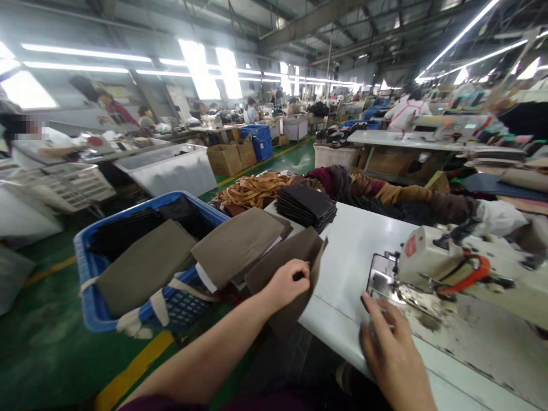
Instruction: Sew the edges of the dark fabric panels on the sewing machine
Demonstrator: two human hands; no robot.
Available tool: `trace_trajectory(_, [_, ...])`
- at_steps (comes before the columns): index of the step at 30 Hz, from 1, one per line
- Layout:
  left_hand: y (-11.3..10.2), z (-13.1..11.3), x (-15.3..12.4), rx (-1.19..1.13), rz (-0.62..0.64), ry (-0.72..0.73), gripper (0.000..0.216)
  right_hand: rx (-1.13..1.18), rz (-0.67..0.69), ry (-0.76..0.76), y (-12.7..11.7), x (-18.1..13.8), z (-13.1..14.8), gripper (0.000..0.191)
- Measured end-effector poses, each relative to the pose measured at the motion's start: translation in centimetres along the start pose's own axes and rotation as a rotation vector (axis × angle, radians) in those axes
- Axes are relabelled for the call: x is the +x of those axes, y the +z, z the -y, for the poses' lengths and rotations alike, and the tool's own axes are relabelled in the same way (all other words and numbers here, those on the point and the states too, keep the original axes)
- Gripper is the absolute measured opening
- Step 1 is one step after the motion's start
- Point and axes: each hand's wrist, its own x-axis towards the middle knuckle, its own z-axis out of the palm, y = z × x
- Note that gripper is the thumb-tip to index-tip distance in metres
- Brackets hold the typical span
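Observation:
My left hand (287, 285) is closed in a pinch on the near right edge of a dark brown fabric piece (274, 264). That piece hangs partly over the table's left edge, and its right side is bent upward. Beside it lies a stack of lighter grey-brown fabric pieces (242, 242) with a white layer showing underneath. My right hand (391, 342) hovers over the table's front edge, fingers apart and slightly blurred. A dark spot shows at its index fingertip; I cannot make out what it is. Just beyond that hand stands the sewing machine (428, 260), with an orange-red part on its head.
A blue basket (81, 274) with dark and grey-brown pieces stands left of the white table (355, 228). A dark fabric stack (306, 205) sits at the table's far left corner. Tan strips (257, 191) and bundled cloth (398, 197) line the back. Other people work at farther tables.

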Motion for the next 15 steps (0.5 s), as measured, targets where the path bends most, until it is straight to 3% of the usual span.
trace_trajectory(3, [5.8, 0.9, -1.2, 0.016, 0.063, 0.085, 0.012, 0.04, 0.074, -0.242, 0.9, 0.0, 1.2, 0.053])
trace_trajectory(6, [7.1, 1.1, -1.7, 0.073, 0.081, 0.144, 0.029, 0.057, 0.117, -0.271, 1.3, -0.3, 0.9, 0.04])
trace_trajectory(10, [3.1, 1.7, -1.5, 0.294, 0.087, 0.19, 0.041, 0.207, 0.074, -0.145, 1.2, -0.7, -0.4, 0.019])
trace_trajectory(15, [-2.8, 2.3, -2.1, 0.35, 0.48, 0.186, 0.053, 0.474, 0.103, 0.116, 0.8, -1.0, -1.5, 0.014])
